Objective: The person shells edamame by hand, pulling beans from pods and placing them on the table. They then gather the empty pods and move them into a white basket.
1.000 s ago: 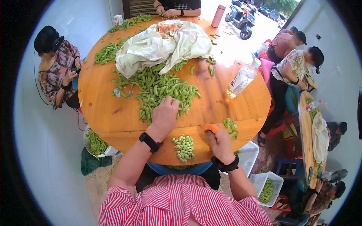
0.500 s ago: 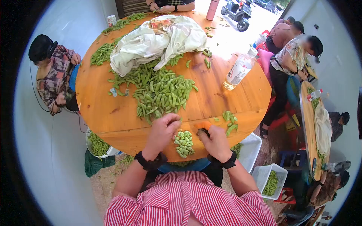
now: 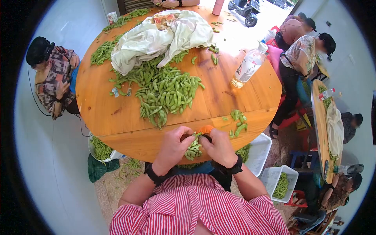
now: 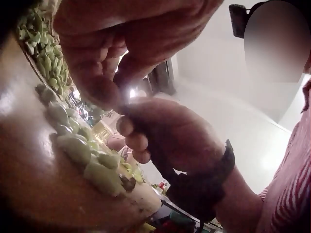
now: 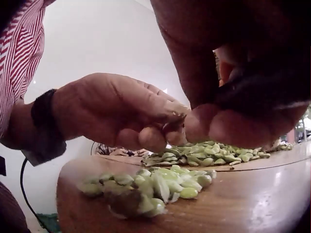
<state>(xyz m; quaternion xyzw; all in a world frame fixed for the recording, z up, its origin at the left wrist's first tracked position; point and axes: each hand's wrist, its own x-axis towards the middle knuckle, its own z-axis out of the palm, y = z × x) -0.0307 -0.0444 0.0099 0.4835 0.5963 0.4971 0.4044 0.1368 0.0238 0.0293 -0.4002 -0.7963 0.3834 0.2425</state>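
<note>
Over the near edge of the table, the left hand (image 3: 174, 147) pinches a green pod (image 3: 198, 134) by its tip. Facing it, the right hand (image 3: 220, 147) grips an orange and black item (image 3: 206, 129) at the pod's other side. Directly below the fingers lies a small pile of shelled beans (image 3: 193, 152), partly covered by the hands. In the right wrist view the fingertips of the left hand (image 5: 107, 107) and right hand (image 5: 194, 63) meet above the beans (image 5: 165, 187); the pod is hidden there. A large heap of pods (image 3: 168, 92) lies beyond.
A pale cloth (image 3: 156, 39) covers part of the heap. On the right stand a bottle (image 3: 248, 66) and a few loose pods (image 3: 239, 121). White baskets (image 3: 260, 152) sit below the table's right edge. Other people sit around the room.
The left hand has come back from the pod heap to the near edge with a pod. The right hand has moved left and in, so both hands now meet over the beans.
</note>
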